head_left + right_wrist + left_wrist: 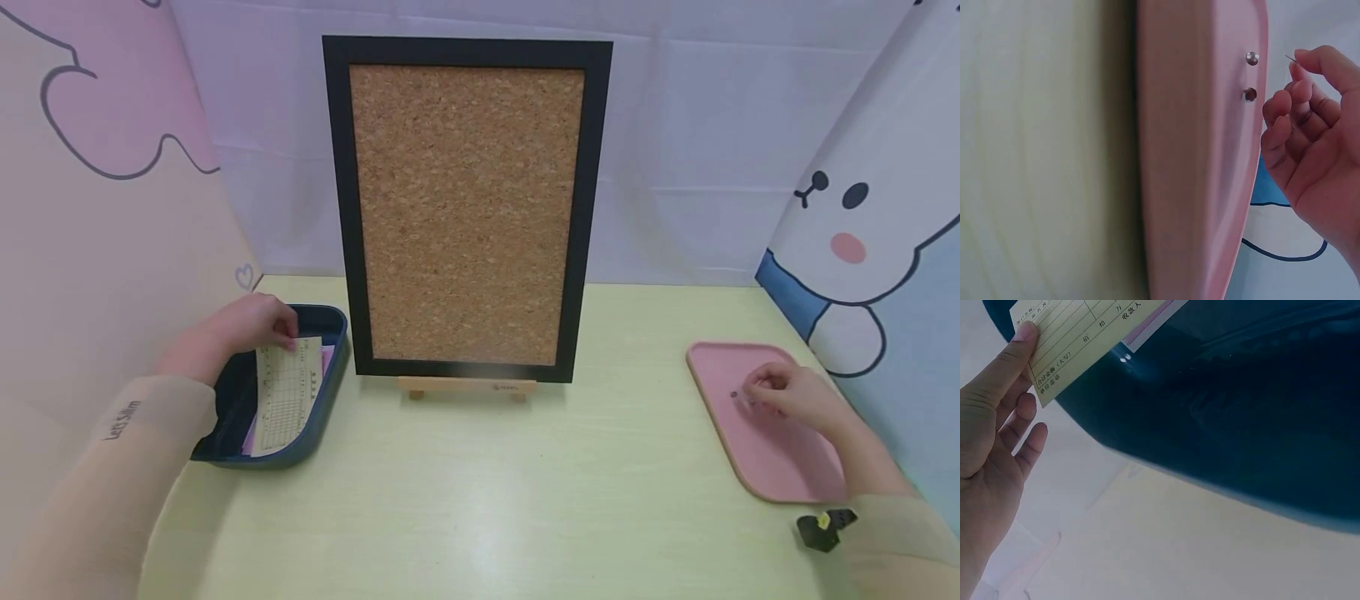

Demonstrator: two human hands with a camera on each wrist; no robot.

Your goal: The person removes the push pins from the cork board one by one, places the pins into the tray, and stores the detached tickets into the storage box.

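My left hand (258,321) pinches the top edge of a pale yellow printed receipt slip (288,396). In the left wrist view the thumb lies flat over a corner of the slip (1079,337). The slip is over a dark blue bin (330,400), with pink-purple paper (327,356) showing behind it. Over the pink tray (787,479), my right hand (802,400) pinches a thumbtack, whose thin pin (1290,59) sticks out past the thumb and forefinger; its head is hidden. Two silver thumbtacks (1252,59) lie on the tray below.
A cork board (465,217) in a black frame stands upright at the back middle, on a small wooden stand (467,385). Printed cloth walls close in the left, back and right sides. The pale table (480,492) runs between bin and tray.
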